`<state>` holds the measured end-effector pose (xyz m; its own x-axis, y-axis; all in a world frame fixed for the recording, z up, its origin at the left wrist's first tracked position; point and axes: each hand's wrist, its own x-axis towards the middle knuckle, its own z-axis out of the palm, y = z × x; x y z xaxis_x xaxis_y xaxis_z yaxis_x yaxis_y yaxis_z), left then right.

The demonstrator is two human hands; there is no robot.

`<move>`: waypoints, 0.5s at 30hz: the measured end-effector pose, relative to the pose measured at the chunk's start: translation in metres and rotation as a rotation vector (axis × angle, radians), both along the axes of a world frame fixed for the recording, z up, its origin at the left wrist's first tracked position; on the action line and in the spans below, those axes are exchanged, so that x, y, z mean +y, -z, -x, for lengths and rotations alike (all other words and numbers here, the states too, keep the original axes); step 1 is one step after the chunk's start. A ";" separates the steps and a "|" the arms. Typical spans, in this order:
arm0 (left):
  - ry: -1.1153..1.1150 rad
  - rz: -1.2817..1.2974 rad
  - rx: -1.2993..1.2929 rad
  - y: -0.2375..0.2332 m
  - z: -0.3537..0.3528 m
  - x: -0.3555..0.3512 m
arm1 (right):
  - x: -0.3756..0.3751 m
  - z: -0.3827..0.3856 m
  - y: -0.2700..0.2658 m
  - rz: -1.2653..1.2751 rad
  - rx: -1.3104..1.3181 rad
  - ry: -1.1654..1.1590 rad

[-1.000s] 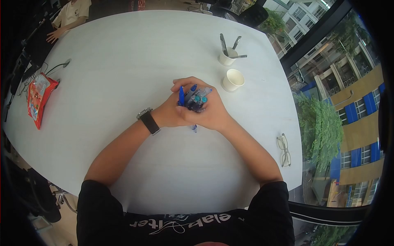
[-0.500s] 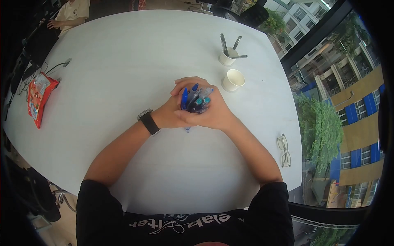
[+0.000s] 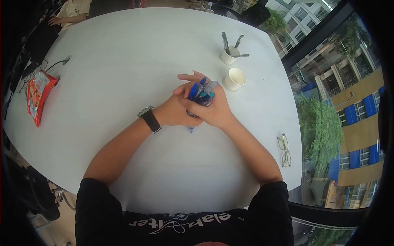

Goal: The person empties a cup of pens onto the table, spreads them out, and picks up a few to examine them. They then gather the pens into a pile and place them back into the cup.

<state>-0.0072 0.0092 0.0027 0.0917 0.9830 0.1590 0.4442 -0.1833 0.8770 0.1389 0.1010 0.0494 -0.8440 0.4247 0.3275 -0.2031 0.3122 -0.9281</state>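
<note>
Mostly blue and clear pens (image 3: 202, 91), several in a bundle, stand between my two hands near the middle of the table. My right hand (image 3: 218, 110) wraps the bundle, its thumb across the near side and fingers round the far side. My left hand (image 3: 170, 110), below a dark-strapped wristwatch (image 3: 150, 119), closes against the bundle from the left; its fingers are partly hidden behind the right hand. A blue pen tip (image 3: 191, 129) pokes out below the hands. Just beyond my right hand stands a white paper cup (image 3: 234, 79) with nothing visible inside.
Farther back, another paper cup (image 3: 229, 60) holds several dark and grey pens. Eyeglasses (image 3: 284, 150) lie near the right edge of the white table (image 3: 123, 61). A red snack packet (image 3: 40, 97) lies at the left, near cables. A person (image 3: 74, 14) sits at the far left.
The bundle and both hands have shifted slightly right. My right thumb has come up across the near side of the pens, and the far fingers have spread a little.
</note>
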 end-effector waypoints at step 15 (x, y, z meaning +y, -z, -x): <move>-0.003 0.044 0.229 0.006 0.004 -0.005 | 0.008 -0.005 -0.004 -0.237 0.031 -0.043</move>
<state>-0.0114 0.0038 -0.0037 0.1170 0.9889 0.0911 0.6328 -0.1450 0.7606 0.1440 0.1085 0.0538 -0.8477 0.2962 0.4401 -0.2485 0.5113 -0.8227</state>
